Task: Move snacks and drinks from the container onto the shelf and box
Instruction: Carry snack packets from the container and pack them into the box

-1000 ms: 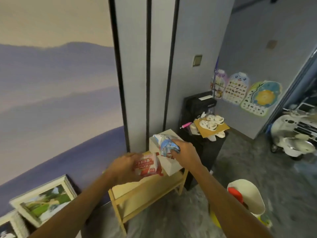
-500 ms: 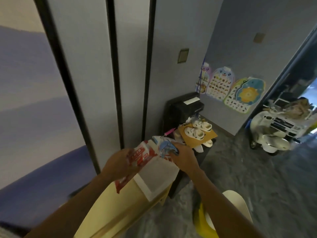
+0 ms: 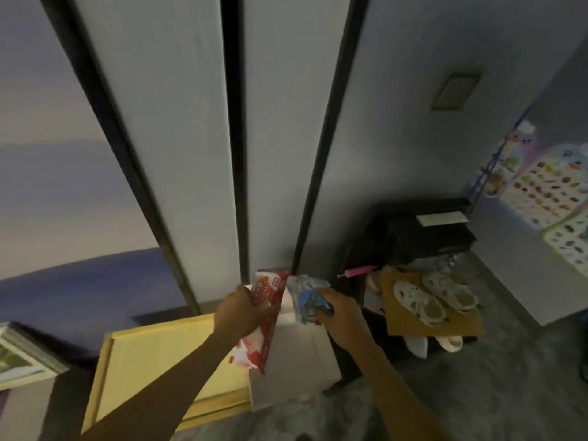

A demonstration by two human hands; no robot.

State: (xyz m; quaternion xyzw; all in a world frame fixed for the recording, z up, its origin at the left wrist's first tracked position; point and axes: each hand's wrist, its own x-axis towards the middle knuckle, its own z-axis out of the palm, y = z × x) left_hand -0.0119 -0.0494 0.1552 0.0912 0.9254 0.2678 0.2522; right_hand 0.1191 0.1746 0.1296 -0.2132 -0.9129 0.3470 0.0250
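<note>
Two packets are in hand: a red-and-white snack packet (image 3: 264,316) gripped by the left hand (image 3: 243,313), fingers curled round its middle so that it hangs lengthwise; a blue-and-white packet (image 3: 307,300) pinched at its near edge by the right hand (image 3: 342,316). Both are held just above the white box (image 3: 296,361), which lies under and between the hands; the yellow shelf (image 3: 152,354) spreads below and to the left of the left hand. The step looks like placing, not fetching; the container is out of view. Next, each hand probably needs to lower its packet flat onto the box top or the bare shelf and let go, minding that soft packets may slide off an edge; pale shoes (image 3: 436,297) lie well right of the right hand.
</note>
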